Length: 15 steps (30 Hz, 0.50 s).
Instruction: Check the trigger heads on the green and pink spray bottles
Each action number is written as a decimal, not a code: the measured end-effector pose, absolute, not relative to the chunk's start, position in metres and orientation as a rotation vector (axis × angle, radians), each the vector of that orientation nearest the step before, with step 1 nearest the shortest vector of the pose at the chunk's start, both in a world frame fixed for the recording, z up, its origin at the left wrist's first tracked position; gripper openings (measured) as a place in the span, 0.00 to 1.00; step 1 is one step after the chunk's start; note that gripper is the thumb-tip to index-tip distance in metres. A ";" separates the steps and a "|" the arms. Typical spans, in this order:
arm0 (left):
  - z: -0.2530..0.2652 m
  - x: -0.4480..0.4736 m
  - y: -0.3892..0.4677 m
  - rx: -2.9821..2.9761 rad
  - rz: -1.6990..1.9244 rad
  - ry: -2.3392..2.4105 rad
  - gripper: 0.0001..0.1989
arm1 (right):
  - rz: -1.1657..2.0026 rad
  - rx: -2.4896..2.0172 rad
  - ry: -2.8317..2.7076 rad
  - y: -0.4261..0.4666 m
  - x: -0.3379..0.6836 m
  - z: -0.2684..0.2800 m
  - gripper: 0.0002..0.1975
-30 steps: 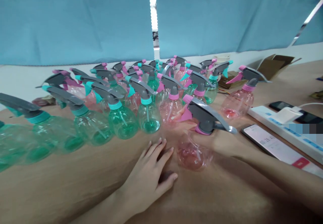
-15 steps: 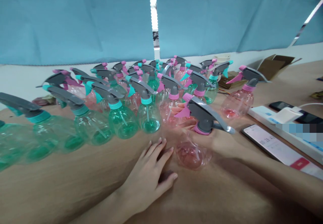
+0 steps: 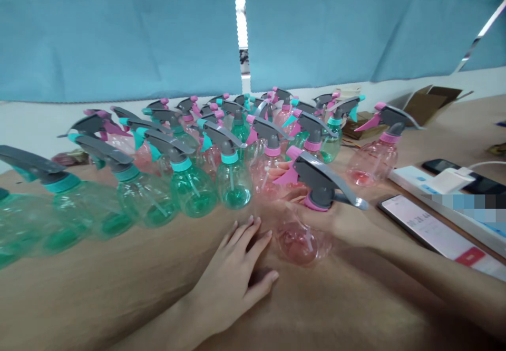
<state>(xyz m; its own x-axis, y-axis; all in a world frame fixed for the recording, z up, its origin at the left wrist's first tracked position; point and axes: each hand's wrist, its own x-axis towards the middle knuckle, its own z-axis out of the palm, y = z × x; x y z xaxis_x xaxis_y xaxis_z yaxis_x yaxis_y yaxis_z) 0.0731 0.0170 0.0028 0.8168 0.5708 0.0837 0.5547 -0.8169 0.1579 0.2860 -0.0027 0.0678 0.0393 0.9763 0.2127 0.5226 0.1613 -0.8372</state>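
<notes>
My left hand (image 3: pixel 237 266) lies palm down on the tabletop, its fingers stretched and slightly spread, holding nothing. Just right of its fingertips stands a transparent pink spray bottle (image 3: pixel 298 243) with a grey head and pink nozzle, trigger and collar. Behind this bottle reaches my right hand (image 3: pixel 299 193). Its fingers point left past the trigger and look extended; the bottle's head hides part of the hand, so contact with the bottle is unclear. A clear green spray bottle (image 3: pixel 234 182) with a turquoise collar stands beyond my left fingertips.
Several green and pink spray bottles crowd the table's back and left. Another pink bottle (image 3: pixel 373 161) stands at right, near a phone showing a timer (image 3: pixel 427 224), a white power strip (image 3: pixel 415 177) with a charger, and a dark phone (image 3: pixel 484 182). Behind lies an open cardboard box (image 3: pixel 430 106).
The digits on the phone's timer have advanced. Both hands and the bottles look unmoved.
</notes>
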 end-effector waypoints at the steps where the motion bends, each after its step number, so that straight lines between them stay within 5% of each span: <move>1: 0.003 0.073 0.017 2.875 0.192 0.892 0.27 | 0.704 -1.497 -1.591 -0.003 0.286 0.067 0.06; 15: 0.001 0.072 0.019 2.891 0.209 0.877 0.27 | 0.662 -1.397 -1.627 -0.002 0.287 0.073 0.04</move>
<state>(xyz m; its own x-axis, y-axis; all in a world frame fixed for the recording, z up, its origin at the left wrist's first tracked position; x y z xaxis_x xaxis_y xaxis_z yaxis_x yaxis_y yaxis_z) 0.0723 0.0186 0.0013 0.8234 0.5588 0.0989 0.5432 -0.8265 0.1477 0.2867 -0.0019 0.0725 0.0052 0.9634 0.2682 0.5023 0.2294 -0.8337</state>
